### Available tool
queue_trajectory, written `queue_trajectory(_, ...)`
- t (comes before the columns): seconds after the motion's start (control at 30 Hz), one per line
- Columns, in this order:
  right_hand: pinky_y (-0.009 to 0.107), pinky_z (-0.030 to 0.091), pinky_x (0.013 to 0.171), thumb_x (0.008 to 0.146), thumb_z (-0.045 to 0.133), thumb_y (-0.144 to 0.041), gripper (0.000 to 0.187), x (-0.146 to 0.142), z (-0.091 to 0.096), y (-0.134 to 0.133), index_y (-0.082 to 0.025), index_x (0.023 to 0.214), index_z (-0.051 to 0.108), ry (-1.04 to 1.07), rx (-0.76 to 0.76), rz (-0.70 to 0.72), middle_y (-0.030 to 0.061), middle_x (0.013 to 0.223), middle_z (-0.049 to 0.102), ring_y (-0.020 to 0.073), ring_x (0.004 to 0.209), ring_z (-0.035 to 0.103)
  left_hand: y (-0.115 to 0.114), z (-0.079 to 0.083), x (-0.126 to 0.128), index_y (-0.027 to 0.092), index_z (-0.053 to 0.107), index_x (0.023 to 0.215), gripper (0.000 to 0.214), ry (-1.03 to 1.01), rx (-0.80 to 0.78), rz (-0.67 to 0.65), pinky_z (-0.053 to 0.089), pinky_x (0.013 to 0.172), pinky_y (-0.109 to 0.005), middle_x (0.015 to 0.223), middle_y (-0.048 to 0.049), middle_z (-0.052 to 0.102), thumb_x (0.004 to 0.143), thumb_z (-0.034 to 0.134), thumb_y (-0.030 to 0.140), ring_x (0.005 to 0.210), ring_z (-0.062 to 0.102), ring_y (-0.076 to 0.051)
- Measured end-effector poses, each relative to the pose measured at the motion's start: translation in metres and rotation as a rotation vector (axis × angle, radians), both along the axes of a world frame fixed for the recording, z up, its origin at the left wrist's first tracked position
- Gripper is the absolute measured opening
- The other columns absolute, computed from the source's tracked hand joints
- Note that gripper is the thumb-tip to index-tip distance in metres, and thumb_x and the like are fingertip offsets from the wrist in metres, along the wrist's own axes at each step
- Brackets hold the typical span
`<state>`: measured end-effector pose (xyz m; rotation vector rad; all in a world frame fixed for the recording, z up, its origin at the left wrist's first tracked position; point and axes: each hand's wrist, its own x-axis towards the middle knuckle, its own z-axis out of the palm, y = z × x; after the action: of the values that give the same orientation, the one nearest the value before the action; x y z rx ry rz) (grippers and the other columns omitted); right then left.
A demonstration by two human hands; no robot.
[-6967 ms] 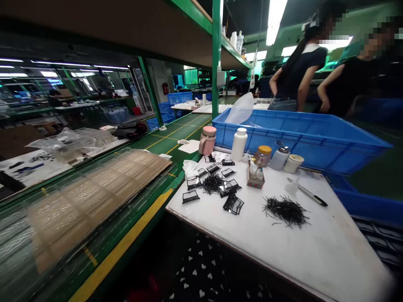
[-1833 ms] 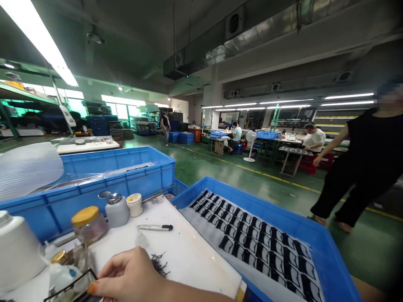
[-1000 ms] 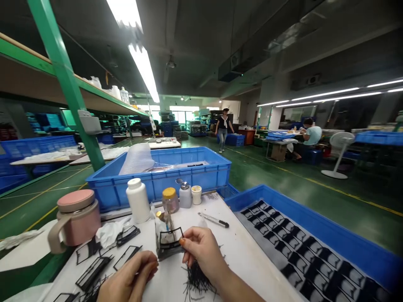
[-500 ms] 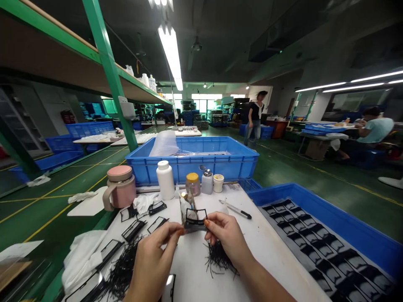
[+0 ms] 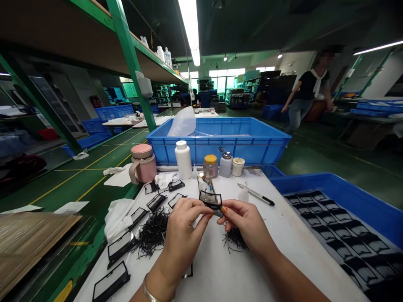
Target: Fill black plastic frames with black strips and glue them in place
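Note:
A small black plastic frame (image 5: 210, 200) with a window-like opening is upright over the table, in front of my chest. My right hand (image 5: 247, 220) pinches its right end between thumb and fingers. My left hand (image 5: 187, 226) is closed in a pinch at the frame's lower left edge; what lies between those fingertips is too small to make out. Below my right hand lies a small bunch of thin black strips (image 5: 234, 240). A larger heap of black strips (image 5: 153, 233) is left of my left hand. More black frames (image 5: 121, 245) lie along the table's left side.
Along the back stand a pink mug (image 5: 144, 165), white bottle (image 5: 183, 161), yellow-lidded jar (image 5: 210, 165), pump bottle (image 5: 226, 165) and white tub (image 5: 238, 167). A cutter knife (image 5: 256, 194) lies behind my right hand. Blue crates (image 5: 220, 147) are behind; another (image 5: 346, 191) at right holds rows of frames.
My view has swung left and tilted down. My left fingers have come closer to the frame's lower edge, while my right hand still holds it. The person behind has walked nearer.

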<state>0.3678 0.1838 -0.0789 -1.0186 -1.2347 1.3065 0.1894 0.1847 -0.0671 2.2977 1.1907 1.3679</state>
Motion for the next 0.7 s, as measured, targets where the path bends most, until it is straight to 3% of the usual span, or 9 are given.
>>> queue_trajectory(0.47, 0.027, 0.052, 0.055, 0.081, 0.065, -0.044, 0.033, -0.0054, 0.0063, -0.0060, -0.014, 0.094, 0.071, -0.126, 0.023, -0.012, 0.0068, 0.067, 0.069, 0.0167, 0.059, 0.064, -0.0022, 0.0034, 0.0029, 0.021, 0.069, 0.086, 0.009, 0.050, -0.041, 0.020, 0.042, 0.074, -0.034, 0.082, -0.0032, 0.067, 0.087, 0.060, 0.019, 0.081, 0.053, -0.019)
queue_trajectory(0.7, 0.024, 0.052, 0.056, 0.083, 0.064, -0.039, 0.029, -0.0058, 0.0046, -0.0089, -0.014, 0.096, 0.070, -0.163, 0.070, -0.020, 0.0054, 0.068, 0.069, 0.0154, 0.059, 0.063, -0.0035, 0.0048, 0.0028, 0.021, 0.068, 0.085, 0.009, 0.047, -0.072, 0.052, 0.042, 0.075, -0.033, 0.082, -0.0021, 0.067, 0.087, 0.060, 0.018, 0.082, 0.053, -0.019)
